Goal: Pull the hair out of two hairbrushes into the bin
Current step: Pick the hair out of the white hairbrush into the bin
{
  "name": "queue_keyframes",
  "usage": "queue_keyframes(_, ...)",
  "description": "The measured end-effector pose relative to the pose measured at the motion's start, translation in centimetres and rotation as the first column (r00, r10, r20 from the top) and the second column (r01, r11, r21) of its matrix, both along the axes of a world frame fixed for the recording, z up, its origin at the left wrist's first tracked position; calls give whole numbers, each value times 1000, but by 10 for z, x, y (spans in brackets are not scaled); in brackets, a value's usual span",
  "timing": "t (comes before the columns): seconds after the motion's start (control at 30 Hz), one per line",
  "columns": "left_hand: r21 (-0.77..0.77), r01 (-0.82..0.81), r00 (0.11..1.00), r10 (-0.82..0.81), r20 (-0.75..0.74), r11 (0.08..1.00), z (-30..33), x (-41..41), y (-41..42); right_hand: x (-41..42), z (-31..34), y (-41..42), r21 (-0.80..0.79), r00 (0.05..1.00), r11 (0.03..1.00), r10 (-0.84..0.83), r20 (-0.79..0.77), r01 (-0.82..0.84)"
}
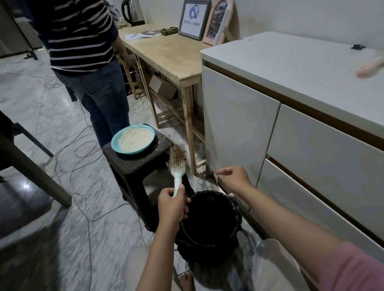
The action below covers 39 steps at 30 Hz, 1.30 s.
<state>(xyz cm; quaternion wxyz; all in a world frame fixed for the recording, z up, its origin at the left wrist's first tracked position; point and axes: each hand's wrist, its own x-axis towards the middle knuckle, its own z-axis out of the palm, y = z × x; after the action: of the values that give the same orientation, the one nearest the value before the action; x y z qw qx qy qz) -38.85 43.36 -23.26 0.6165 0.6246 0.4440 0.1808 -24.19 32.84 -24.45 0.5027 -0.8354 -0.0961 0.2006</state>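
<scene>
My left hand [171, 204] grips the handle of a pale mint hairbrush [177, 166] whose head points up and away, its bristles matted with brown hair. The brush sits above the far left rim of a black bin [209, 226] lined with a dark bag, standing on the floor between my knees. My right hand [233, 178] hovers above the bin's far right side with fingers loosely curled, empty. A second brush, pink [376, 63], lies blurred on the white cabinet top at the far right.
A dark wicker stool [140, 162] beside the bin carries a teal plate of pale powder [133, 139]. A person in a striped top [81, 39] stands behind it. The white cabinet [298, 119] fills the right; a wooden table [168, 53] stands beyond. Cables trail over the floor.
</scene>
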Motion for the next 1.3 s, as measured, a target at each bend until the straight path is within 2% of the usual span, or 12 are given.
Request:
queue_keyframes(0.1,9,19,1000,-19,-1,1000,0,2,-6,1,16,6,121,998,991,-61,-5,62)
queue_keyframes(0.23,43,45,999,-45,7,998,1,5,-17,-10,35,22,331,994,944,26,-104,9)
queue_keyframes(0.33,110,69,997,-71,12,992,2,5,-26,-18,42,36,312,993,950,47,-107,-12)
queue_keyframes(0.5,153,62,995,-73,66,986,2,1,-35,-19,43,44,288,980,938,-177,-88,195)
queue_keyframes(0.77,-38,4,997,-1,75,999,7,1,-33,-23,40,31,282,990,950,-137,-19,137)
queue_keyframes(1.03,-248,-130,982,158,101,960,5,7,-24,-28,38,17,279,991,953,-131,40,115)
queue_keyframes(1.2,-258,-172,976,200,87,951,2,6,-12,-27,38,1,336,978,923,-205,24,185)
queue_keyframes(1.3,-317,-348,924,380,43,882,3,3,-1,-15,34,-11,392,940,859,-338,-48,329)
